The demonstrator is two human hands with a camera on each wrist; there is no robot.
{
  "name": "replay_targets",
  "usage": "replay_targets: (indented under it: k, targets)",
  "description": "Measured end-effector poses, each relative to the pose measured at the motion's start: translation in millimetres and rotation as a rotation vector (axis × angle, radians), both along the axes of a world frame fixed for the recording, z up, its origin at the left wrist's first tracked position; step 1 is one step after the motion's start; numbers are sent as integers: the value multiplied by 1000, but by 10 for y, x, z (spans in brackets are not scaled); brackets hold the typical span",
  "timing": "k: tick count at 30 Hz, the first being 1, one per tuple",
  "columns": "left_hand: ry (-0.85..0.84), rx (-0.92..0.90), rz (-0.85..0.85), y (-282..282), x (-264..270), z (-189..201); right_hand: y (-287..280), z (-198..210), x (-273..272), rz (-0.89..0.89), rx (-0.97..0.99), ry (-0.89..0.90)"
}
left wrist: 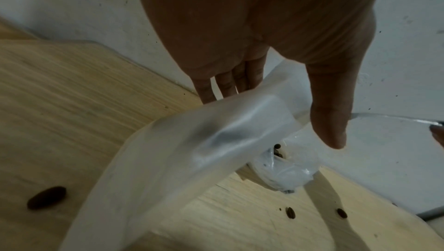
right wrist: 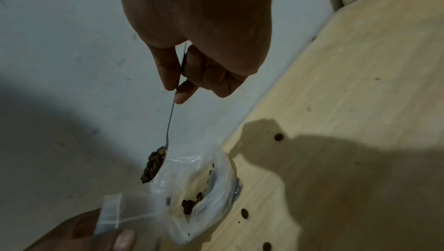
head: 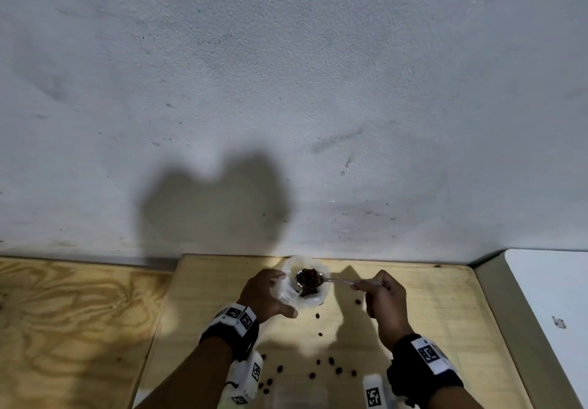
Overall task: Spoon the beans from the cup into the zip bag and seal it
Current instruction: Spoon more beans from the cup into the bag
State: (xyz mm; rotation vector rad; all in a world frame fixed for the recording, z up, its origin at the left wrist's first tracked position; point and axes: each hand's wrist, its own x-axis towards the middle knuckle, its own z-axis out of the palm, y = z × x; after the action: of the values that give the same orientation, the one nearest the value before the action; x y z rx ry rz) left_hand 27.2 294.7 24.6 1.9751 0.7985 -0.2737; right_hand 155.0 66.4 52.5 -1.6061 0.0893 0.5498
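Observation:
My left hand [head: 270,291] holds the rim of a clear zip bag [head: 310,297] and keeps its mouth open; the bag stands on the light wooden board by the wall. My right hand [head: 366,286] pinches the handle of a metal spoon [right wrist: 169,122]. The spoon's bowl, heaped with dark beans [right wrist: 152,166], hovers over the bag's mouth [right wrist: 204,188]. A few beans lie inside the bag [right wrist: 188,204]. In the left wrist view the bag [left wrist: 216,141] drapes in front of my fingers. A clear container [head: 296,397], perhaps the cup, shows faintly at the bottom edge.
Several loose beans [head: 331,361] are scattered over the board [head: 429,313] between my arms, one [head: 318,315] near the bag. A grey wall [head: 286,122] rises right behind the bag. Darker plywood [head: 63,313] lies left; a white surface [head: 547,297] lies right.

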Motion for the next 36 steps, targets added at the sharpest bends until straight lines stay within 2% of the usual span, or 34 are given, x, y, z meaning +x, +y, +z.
replay_targets:
  k: [4,7,12,15,19,22,27,33,36]
  targets:
    - [-11,-20,30,-15,10,8,141,36,1,93,-68,-112]
    - [-7,-28,38,-18,19,6,297,101,-11,217,-157,-291]
    - [7,-49,74,-26,19,12,512,365,19,531,-249,-646]
    - [3,-46,76,-22,17,-1,587,556,109,609,-224,-731]
    - [-3,-40,62,-14,22,-9,539,591,253,375,-150,-665]
    - [-7,-26,49,-19,33,1,382,383,269,242,-217,-593]
    - [7,8,23,-14,38,10,277,-68,173,136,-280,-402]
    - [-13,-3,20,6,-2,35,376,-405,237,168,-379,-200]
    - [-52,7,61,-2,-70,94,303,-428,298,208,-506,-129]
